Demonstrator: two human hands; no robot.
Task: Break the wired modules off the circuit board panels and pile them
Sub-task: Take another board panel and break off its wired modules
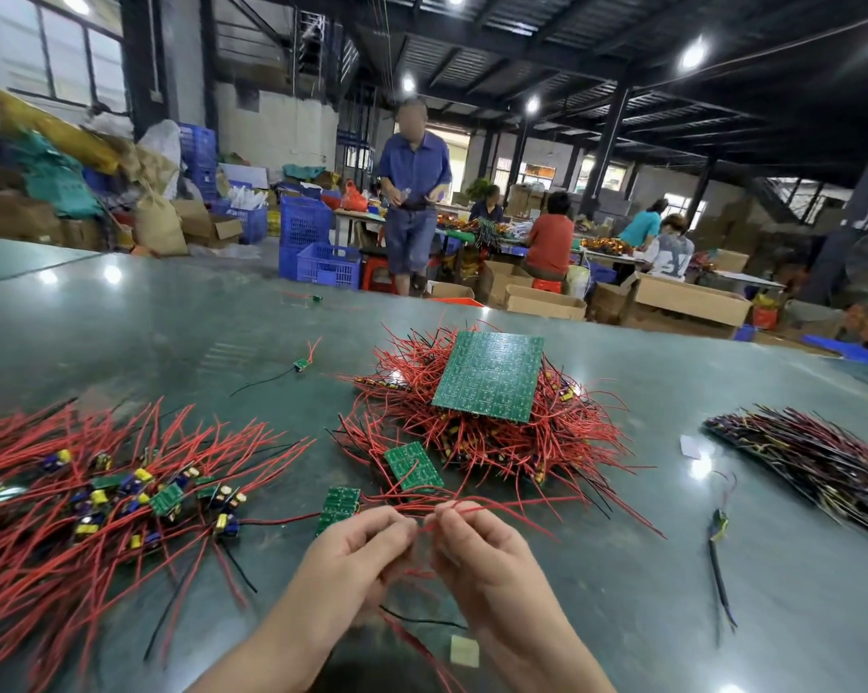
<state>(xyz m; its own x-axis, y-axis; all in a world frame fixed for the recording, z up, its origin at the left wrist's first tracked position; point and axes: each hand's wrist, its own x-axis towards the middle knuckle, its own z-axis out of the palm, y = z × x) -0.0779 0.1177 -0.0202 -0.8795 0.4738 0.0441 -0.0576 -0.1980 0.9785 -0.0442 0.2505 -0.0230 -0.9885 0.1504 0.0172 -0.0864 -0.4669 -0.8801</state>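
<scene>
My left hand (359, 550) and my right hand (477, 542) are close together near the table's front edge, both with fingers curled and pinching red wires (477, 505) of a small piece between them; the piece itself is mostly hidden by my fingers. Just beyond my left hand lies a small green panel strip (338, 510), and a second strip (413, 466) lies past it. Behind them a big heap of wired panels (497, 442) carries a large green circuit board panel (492, 375) on top. At the left spreads the pile of separated modules (107, 497) with red wires.
A dark stack of wired boards (817, 457) lies at the right. Loose modules (300, 364) (719, 525) lie on the green table (172, 317). A small pale square (464, 649) sits near my right wrist. A person in blue (412, 192) stands beyond the table, among blue crates and cartons.
</scene>
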